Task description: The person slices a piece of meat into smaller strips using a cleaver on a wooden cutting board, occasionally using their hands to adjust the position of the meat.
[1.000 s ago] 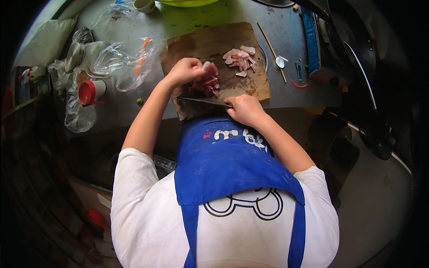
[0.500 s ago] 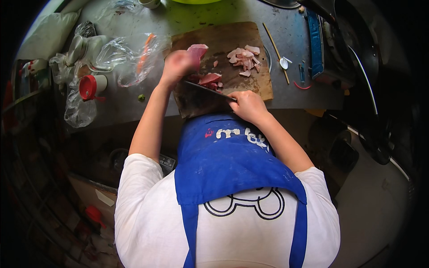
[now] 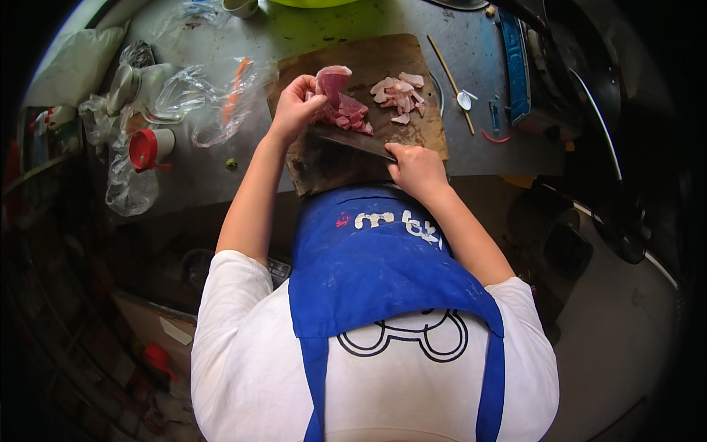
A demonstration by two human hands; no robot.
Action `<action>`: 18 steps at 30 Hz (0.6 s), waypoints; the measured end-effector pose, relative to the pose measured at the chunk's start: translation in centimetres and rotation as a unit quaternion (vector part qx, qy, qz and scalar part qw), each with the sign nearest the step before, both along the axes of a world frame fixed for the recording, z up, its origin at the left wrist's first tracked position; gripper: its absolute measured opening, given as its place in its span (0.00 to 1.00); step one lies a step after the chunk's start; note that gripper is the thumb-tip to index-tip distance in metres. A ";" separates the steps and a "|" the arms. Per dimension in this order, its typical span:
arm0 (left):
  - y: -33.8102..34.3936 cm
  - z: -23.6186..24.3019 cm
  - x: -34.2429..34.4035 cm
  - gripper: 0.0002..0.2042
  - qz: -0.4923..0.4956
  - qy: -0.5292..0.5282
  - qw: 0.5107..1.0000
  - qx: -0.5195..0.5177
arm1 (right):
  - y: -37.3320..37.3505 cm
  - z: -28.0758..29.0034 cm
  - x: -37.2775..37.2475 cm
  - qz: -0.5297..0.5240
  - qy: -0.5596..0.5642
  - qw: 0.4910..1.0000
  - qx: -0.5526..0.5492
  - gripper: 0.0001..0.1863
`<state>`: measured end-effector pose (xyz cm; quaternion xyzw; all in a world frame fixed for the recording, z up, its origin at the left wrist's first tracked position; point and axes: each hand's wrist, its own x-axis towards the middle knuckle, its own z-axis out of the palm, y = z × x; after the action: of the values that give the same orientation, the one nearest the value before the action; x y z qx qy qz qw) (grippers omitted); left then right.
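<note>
A brown wooden cutting board [image 3: 412, 55] lies on the grey counter. My left hand [image 3: 294, 107] grips a slab of raw pink meat [image 3: 333, 79] and holds it up at the board's left side. Below it sits a small heap of cut red meat [image 3: 352, 118]. My right hand [image 3: 416, 168] is closed on the handle of a dark cleaver [image 3: 352, 140], whose blade lies along the near side of that heap. A pile of pale meat slices [image 3: 398, 94] rests toward the board's right.
Clear plastic bags [image 3: 202, 99] with an orange carrot [image 3: 234, 90] lie left of the board, beside a red-capped container [image 3: 147, 147]. A wooden chopstick [image 3: 449, 81], a white spoon [image 3: 464, 99] and a blue-edged object [image 3: 515, 66] sit to the right. I wear a blue apron [image 3: 383, 258].
My left hand lifted the meat slab off the board, swung it up and left, then brought it back over the cut heap. The cleaver has stayed near the board's front.
</note>
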<state>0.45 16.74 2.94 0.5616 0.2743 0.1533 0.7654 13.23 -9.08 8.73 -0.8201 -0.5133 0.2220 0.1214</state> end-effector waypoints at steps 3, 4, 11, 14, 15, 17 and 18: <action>-0.3 -0.7 0.0 0.19 0.035 -0.014 0.999 -0.031 | -0.2 1.2 0.5 0.014 0.016 0.999 -0.050 0.18; -0.6 -0.6 0.1 0.22 0.044 -0.018 0.998 -0.049 | -0.6 1.3 0.7 0.017 0.015 0.999 -0.049 0.18; -0.6 -2.3 -0.6 0.25 0.024 -0.081 0.986 -0.145 | -2.3 2.2 -0.1 -0.004 0.042 0.999 -0.033 0.18; -0.8 -2.1 -0.4 0.21 0.052 -0.096 0.977 -0.181 | -2.5 1.2 -0.7 -0.010 0.052 0.998 -0.019 0.16; -0.6 -2.0 -0.4 0.18 0.066 -0.093 0.971 -0.210 | -2.5 0.9 -0.9 -0.010 0.057 0.998 -0.016 0.15; -0.6 -2.0 -0.6 0.15 0.086 -0.080 0.967 -0.228 | -2.5 0.7 -1.1 -0.003 0.065 0.998 -0.020 0.15; -0.8 -1.5 -0.7 0.14 0.092 -0.072 0.969 -0.217 | -2.5 0.7 -1.2 0.001 0.069 0.997 -0.022 0.15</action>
<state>-0.22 15.89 1.40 0.3421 0.2957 0.2002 0.8691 12.04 -11.54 9.41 -0.8046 -0.5000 0.2889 0.1383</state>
